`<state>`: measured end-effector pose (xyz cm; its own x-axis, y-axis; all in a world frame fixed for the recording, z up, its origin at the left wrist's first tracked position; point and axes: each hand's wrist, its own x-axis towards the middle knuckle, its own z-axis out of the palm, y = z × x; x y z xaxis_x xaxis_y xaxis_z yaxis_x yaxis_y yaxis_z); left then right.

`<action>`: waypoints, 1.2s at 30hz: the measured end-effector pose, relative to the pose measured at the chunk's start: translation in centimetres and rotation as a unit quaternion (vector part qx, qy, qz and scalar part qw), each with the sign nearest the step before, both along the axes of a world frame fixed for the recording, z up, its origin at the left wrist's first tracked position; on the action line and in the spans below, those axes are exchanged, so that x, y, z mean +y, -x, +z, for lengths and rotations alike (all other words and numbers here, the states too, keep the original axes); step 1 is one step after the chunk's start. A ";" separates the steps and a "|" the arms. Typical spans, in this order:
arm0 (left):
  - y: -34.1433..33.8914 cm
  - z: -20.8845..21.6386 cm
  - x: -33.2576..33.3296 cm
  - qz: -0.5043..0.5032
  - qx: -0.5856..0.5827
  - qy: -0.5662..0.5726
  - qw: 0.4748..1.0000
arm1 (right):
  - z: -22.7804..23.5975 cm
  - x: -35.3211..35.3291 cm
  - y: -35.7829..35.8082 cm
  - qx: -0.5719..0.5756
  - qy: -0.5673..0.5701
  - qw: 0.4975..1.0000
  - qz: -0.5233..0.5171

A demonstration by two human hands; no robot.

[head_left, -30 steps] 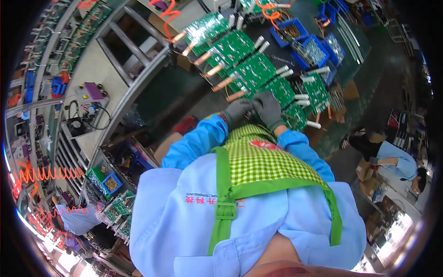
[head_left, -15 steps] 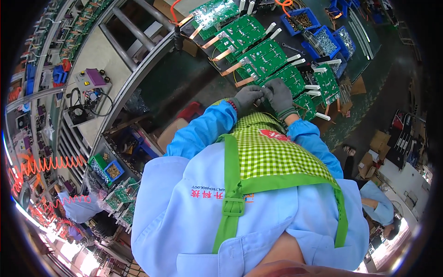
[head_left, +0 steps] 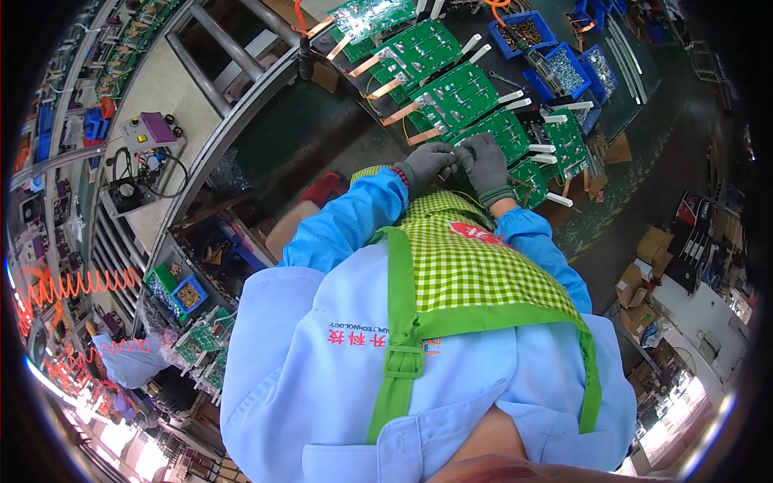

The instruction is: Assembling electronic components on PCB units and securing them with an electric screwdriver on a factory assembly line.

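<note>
My gloved left hand (head_left: pixel 429 166) and gloved right hand (head_left: pixel 485 167) meet in front of my green checked apron (head_left: pixel 483 278). Both have bent fingers pinched close together, fingertip to fingertip. Whatever lies between them is too small to make out. Just beyond the right hand is a green circuit board (head_left: pixel 498 131), one of several in a slanting row on the bench. Copper strips (head_left: pixel 400 113) stick out from the boards' left ends, and white posts (head_left: pixel 515 98) from their right ends. A smaller board (head_left: pixel 528 182) lies right of my right hand.
Blue bins (head_left: pixel 523 36) of small metal fasteners stand beyond the boards at the right, near a wrench (head_left: pixel 506 81). A black hand tool (head_left: pixel 305 63) hangs on an orange cord at the left. Metal rollers (head_left: pixel 228 44) and a purple-topped control box (head_left: pixel 153 129) are further left.
My hands stay together, fingers shifting slightly, while the whole view has moved a little. A co-worker at the lower right has gone out of view.
</note>
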<state>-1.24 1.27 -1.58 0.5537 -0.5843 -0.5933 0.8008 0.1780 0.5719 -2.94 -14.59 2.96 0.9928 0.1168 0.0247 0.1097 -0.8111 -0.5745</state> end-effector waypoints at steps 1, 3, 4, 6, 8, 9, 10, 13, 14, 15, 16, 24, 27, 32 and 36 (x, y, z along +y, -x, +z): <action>0.0 0.0 0.1 -0.002 -0.004 -0.008 1.000 | -0.2 0.0 -0.1 -0.011 0.014 1.000 0.009; -0.1 0.0 0.1 -0.003 0.002 -0.010 1.000 | -0.4 -0.2 -0.2 -0.013 -0.018 1.000 0.021; -0.1 -0.1 0.2 -0.004 0.007 -0.010 1.000 | -0.4 -0.4 -0.3 -0.007 -0.040 0.999 0.023; 0.0 -0.4 0.1 0.004 0.010 0.002 1.000 | -0.3 -0.6 -0.3 -0.018 -0.041 0.998 0.040; 0.0 -0.7 0.0 0.006 0.004 0.004 1.000 | -0.2 -0.7 -0.3 0.009 -0.046 0.998 0.040; 0.1 -0.8 0.0 0.014 -0.002 0.012 1.000 | -0.1 -0.7 -0.2 0.009 -0.043 0.998 0.042; 0.0 -0.9 -0.1 0.017 0.001 0.001 1.000 | -0.1 -0.5 -0.2 0.017 -0.026 0.999 0.026; 0.1 -1.0 0.0 0.009 -0.008 0.010 1.000 | -0.1 0.1 -0.2 0.020 -0.007 1.000 0.018; 0.2 -1.0 0.0 0.006 -0.005 0.005 1.000 | -0.1 0.2 -0.3 0.013 -0.001 1.000 0.020; 0.1 -1.0 0.0 0.014 -0.002 0.003 1.000 | -0.1 0.2 -0.3 0.014 -0.002 1.000 0.020; 0.2 -1.0 0.0 0.021 0.002 0.005 1.000 | -0.2 0.1 -0.4 -0.004 -0.017 0.999 0.045; 0.0 -0.9 0.1 0.023 0.021 0.047 0.998 | -0.2 -1.2 -1.1 0.024 -0.070 0.991 0.111; 0.1 -0.8 0.2 0.017 0.016 0.038 0.999 | -0.6 -0.7 -0.8 0.011 -0.057 0.994 0.088; 0.2 -1.1 0.1 0.023 0.017 0.045 0.999 | -1.0 0.3 -0.4 -0.017 0.016 1.000 0.009; 0.2 -1.1 0.0 0.024 0.015 0.059 0.998 | -0.3 0.5 -0.2 -0.024 0.032 0.999 0.015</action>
